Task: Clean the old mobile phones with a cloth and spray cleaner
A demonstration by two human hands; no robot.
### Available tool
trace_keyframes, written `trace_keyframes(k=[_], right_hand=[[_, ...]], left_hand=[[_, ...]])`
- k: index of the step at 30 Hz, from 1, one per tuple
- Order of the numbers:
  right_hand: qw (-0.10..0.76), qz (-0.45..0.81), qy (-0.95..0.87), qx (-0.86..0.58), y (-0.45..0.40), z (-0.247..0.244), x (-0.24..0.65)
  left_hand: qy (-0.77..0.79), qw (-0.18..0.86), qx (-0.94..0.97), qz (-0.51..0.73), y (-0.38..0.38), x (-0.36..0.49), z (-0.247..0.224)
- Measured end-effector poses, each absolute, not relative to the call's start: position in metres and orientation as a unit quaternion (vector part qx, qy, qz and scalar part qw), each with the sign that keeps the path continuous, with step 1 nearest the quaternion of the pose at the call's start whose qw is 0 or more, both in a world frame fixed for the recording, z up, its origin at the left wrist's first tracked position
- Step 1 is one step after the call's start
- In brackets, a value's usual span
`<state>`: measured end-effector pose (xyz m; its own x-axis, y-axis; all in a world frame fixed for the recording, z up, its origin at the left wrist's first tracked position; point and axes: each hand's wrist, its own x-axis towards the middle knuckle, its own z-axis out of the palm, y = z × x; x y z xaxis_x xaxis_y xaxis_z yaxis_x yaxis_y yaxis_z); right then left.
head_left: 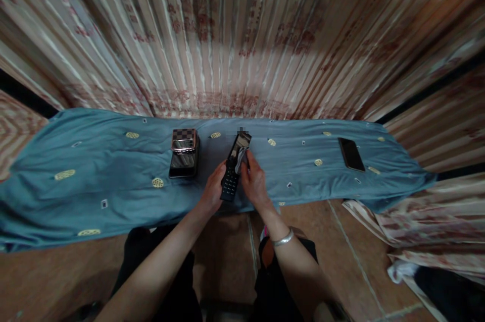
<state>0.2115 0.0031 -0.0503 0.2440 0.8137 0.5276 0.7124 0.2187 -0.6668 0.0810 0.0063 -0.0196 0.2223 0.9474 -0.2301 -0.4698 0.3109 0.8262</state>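
Note:
A black keypad phone is tilted over the middle of the blue cloth, its screen end pointing away from me. My left hand grips its left edge near the keys. In my right hand is a small grey cloth, pinched against the phone's right side by the screen. A stack of phones with a checkered top piece lies left of my hands. Far to the right, a dark smartphone lies flat.
The blue patterned cloth covers a long narrow surface. Behind it hang pleated curtains. Dark bars run at both sides. My legs are below the front edge, over a tiled floor. White and black fabric lies at lower right.

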Motion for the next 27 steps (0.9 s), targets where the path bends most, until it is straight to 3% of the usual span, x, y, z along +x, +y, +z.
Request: trace_keyframes(k=[9, 27], right_hand=[[0.437, 0.045, -0.673, -0.595, -0.012, -0.046, 0.196], [0.436, 0.002, -0.728, -0.529, -0.023, -0.033, 0.185]], left_hand=[[0.363, 0.739, 0.269, 0.500, 0.016, 0.073, -0.016], [0.359, 0.758, 0.199, 0.507, 0.017, 0.078, -0.012]])
